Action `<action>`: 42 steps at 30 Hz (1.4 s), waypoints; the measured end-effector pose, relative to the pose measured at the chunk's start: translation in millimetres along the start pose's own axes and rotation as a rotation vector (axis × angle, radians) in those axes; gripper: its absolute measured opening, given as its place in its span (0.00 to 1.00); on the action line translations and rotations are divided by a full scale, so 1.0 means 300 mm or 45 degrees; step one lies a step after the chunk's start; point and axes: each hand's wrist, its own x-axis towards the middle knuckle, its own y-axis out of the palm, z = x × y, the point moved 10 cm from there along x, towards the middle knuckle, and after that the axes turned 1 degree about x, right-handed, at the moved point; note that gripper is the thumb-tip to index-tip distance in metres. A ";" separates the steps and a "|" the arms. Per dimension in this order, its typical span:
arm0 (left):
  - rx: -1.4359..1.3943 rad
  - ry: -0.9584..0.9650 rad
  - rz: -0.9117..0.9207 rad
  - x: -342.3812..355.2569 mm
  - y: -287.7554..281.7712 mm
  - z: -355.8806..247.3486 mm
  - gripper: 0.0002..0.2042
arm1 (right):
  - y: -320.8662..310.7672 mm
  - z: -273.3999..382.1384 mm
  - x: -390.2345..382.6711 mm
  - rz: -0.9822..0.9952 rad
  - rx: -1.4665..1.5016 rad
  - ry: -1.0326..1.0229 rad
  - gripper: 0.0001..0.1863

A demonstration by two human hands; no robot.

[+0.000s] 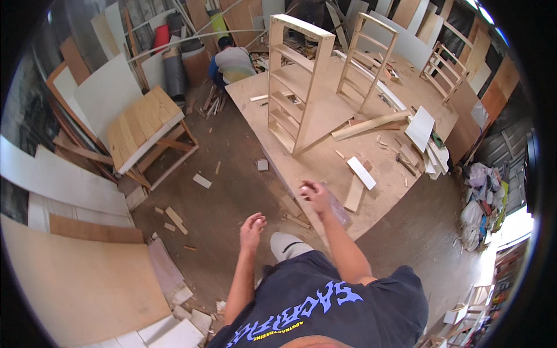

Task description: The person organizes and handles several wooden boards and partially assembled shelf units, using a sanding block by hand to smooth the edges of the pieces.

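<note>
Shelf frame, tall and of pale wood [310,93], stands upright by the left edge of the surface [325,168], beyond both hands. Clear plastic item [339,207] lies near the surface's near corner: well to the right of the left hand, just beside the right wrist and partly hidden by it. White-faced block [361,173] rests on a bare wooden board [355,194] farther right, toward the right edge, apart from both hands. Second, smaller frame [379,74] stands upright behind, toward the far edge.

Left hand [252,231]: off the surface's left edge, above the floor [232,200]; fingers loosely curled, thumb close to the fingertips. Pale spot at the fingertips; cannot tell whether a small thing is held.

Right hand [315,197]: at the left edge, close to the near corner; slightly blurred, fingers half curled. Pale spot by the thumb; cannot tell whether anything is grasped, nor whether the wrist touches the plastic item.
</note>
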 end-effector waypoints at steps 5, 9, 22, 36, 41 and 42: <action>0.083 0.110 0.216 0.167 0.116 -0.287 0.17 | -0.191 0.153 0.184 -0.368 0.144 -0.151 0.16; -0.164 0.130 0.423 0.363 0.180 -0.512 0.17 | -0.180 0.392 0.328 -0.377 0.092 -0.421 0.22; -0.027 0.359 0.744 1.080 0.428 -1.082 0.17 | 0.077 0.852 0.568 -0.895 -0.397 -0.817 0.17; 0.099 0.604 1.317 1.365 0.793 -1.223 0.21 | 0.052 0.736 0.609 -1.257 -0.122 -0.819 0.13; 0.080 0.560 1.381 1.375 0.805 -1.234 0.21 | 0.050 0.730 0.619 -1.313 -0.157 -0.813 0.10; 0.052 0.551 1.399 1.373 0.805 -1.235 0.21 | 0.052 0.741 0.613 -1.327 -0.178 -0.816 0.11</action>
